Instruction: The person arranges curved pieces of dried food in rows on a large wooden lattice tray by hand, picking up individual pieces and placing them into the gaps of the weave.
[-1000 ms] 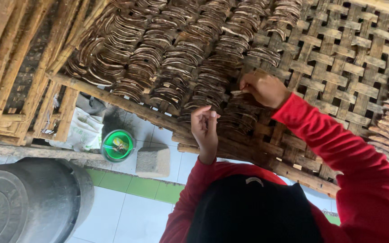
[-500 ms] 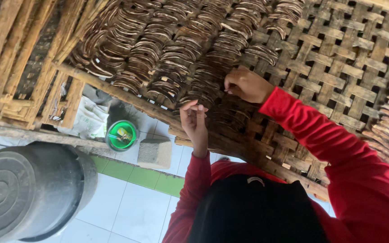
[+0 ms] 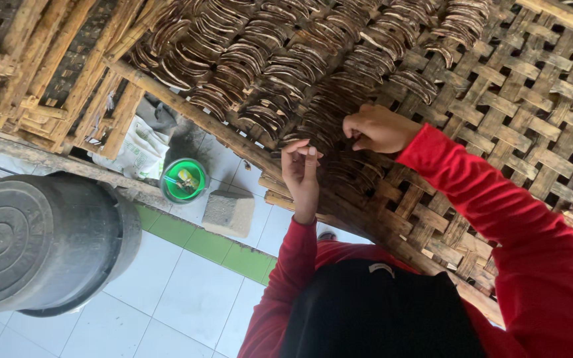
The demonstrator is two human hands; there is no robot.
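A: State the position of the left hand.

B: It is raised at the near edge of the woven bamboo tray. Its fingers are held together and curled slightly. Whether they pinch one of the slices cannot be determined. The fingertips lie against the lowest of the dark curved slices.

A: State the position of the right hand.

B: It rests on the tray surface, just beside the left hand and a little farther in. Its fingers are bunched and closed toward the thumb, directly on the slices at the end of a row. The piece between them, if any, is hidden.

A: Where do the slices lie relative to both hands?

B: They lie in overlapping rows across the tray, running away from the fingers. The nearest row ends under the fingertips of both hands. The tray area beside the right sleeve is bare weave.

A: List surrounding items.

B: A black plastic tub stands on the tiled floor. A green bowl, a grey block and a white sack lie near it. Stacked bamboo frames are beside the tray.
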